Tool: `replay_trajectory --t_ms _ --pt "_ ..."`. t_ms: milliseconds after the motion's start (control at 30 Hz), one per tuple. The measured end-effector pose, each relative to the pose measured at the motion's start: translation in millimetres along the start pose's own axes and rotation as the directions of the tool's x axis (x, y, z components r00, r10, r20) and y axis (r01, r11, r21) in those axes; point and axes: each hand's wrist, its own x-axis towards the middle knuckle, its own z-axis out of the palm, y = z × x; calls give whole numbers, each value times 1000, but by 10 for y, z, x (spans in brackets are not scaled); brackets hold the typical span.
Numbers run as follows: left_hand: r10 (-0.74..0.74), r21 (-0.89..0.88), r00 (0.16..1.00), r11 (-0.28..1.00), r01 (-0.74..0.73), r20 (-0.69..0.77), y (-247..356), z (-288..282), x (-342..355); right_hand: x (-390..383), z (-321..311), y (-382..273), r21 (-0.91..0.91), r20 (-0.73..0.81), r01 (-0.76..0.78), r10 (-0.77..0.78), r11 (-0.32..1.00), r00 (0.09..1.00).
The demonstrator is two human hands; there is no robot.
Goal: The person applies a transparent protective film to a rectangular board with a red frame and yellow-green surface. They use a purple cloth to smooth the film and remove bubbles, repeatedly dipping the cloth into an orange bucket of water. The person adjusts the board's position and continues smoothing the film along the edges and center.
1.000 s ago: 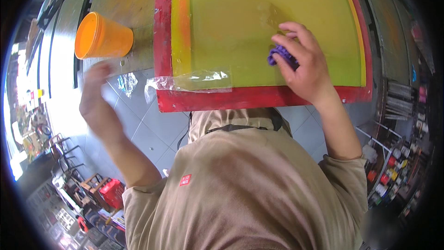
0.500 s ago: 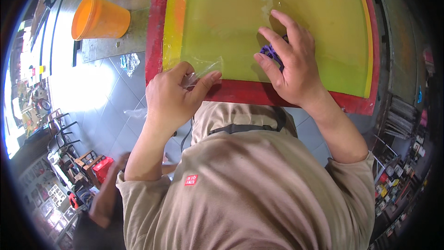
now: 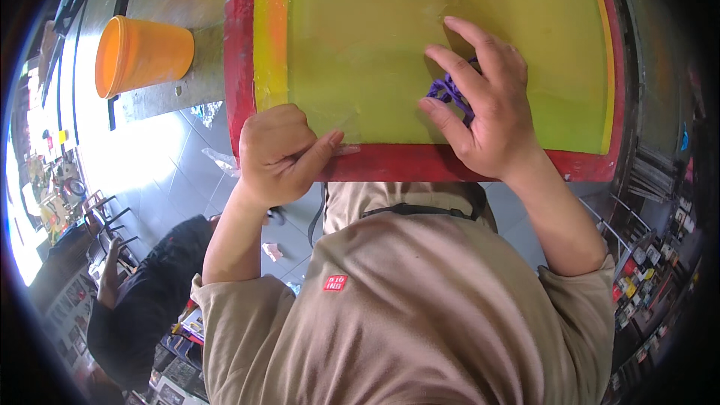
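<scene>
A large screen (image 3: 360, 45) with yellow-green mesh and a red frame (image 3: 397, 162) lies in front of me. My left hand (image 3: 289, 142) is closed at its near left corner, fingers curled over clear crinkled plastic (image 3: 346, 148). My right hand (image 3: 487, 105) rests on the mesh at the right, fingers apart and bent, over a purple tangled bundle (image 3: 448, 91); its palm partly hides the bundle.
An orange tub (image 3: 150, 55) stands on the metal table (image 3: 161, 7) at left. Below, a tiled floor (image 3: 176, 172). Another person (image 3: 142, 307) in dark clothes is bent over at lower left. Shelves with small containers (image 3: 637, 274) are at right.
My left hand has come from beside the tub onto the screen's near corner and closed over the plastic. My right hand's fingers stay over the purple bundle. Another person has appeared at lower left.
</scene>
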Motion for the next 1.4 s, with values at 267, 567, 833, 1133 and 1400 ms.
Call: replay_trajectory --t_ms 267,567,833,1133,1400 --pt "-7 -73 1000 997 5 -22 -23 -14 -1 18 -6 6 22 33 -28 27 999 999" --pt "-10 -142 999 990 6 -30 -32 -82 15 38 1 -11 39 57 -57 55 998 997" --pt "-33 -181 997 983 19 -76 -34 -102 -12 52 -31 -25 13 106 -64 62 998 992" --pt "-48 -213 987 977 14 -155 -93 -109 -71 69 -37 -36 3 123 -66 65 998 990" --pt "-50 -229 970 973 -6 -239 -116 -93 -117 64 -38 -33 2 116 -67 66 998 991"
